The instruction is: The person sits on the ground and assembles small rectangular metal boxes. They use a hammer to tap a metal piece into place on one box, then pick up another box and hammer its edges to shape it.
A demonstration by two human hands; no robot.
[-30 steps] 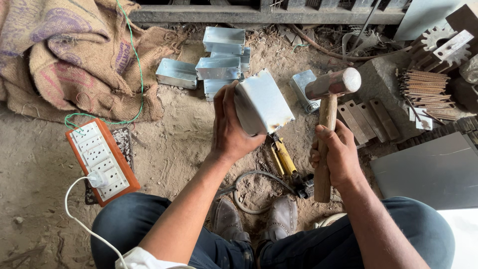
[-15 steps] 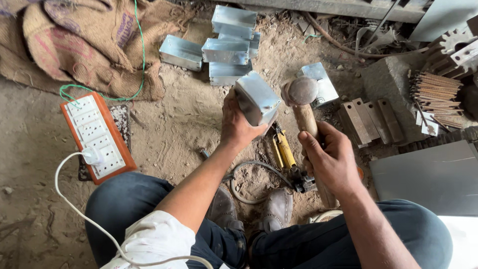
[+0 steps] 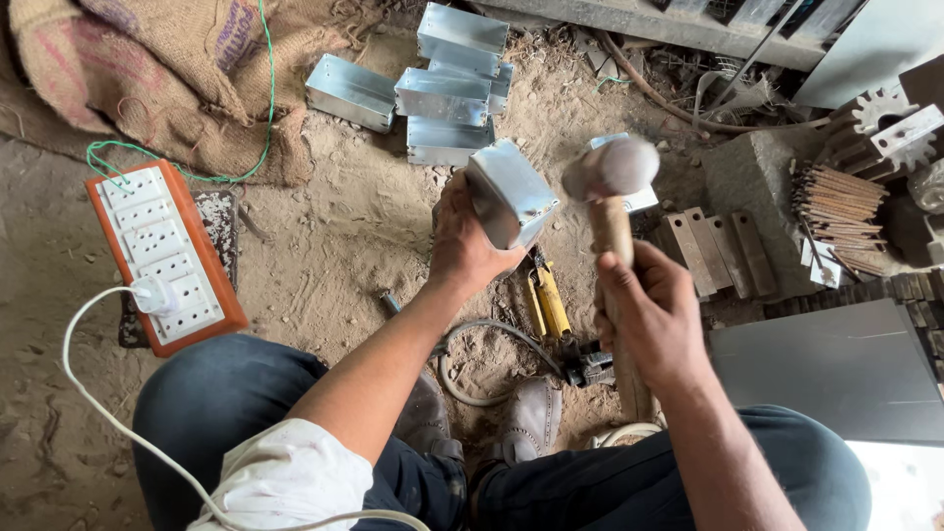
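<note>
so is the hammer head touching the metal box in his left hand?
Apart. The head view shows a strip of sandy ground between the hammer head and the metal box held in the left hand.

Single head view, looking steeply down — close over hands (image 3: 551, 270), dirt floor (image 3: 324, 246)

A burlap sack (image 3: 147, 69) lay crumpled at the upper left on the dirt floor, tan with faded purple printing across its cloth. No other package, label, sign or screen was in view.
</note>
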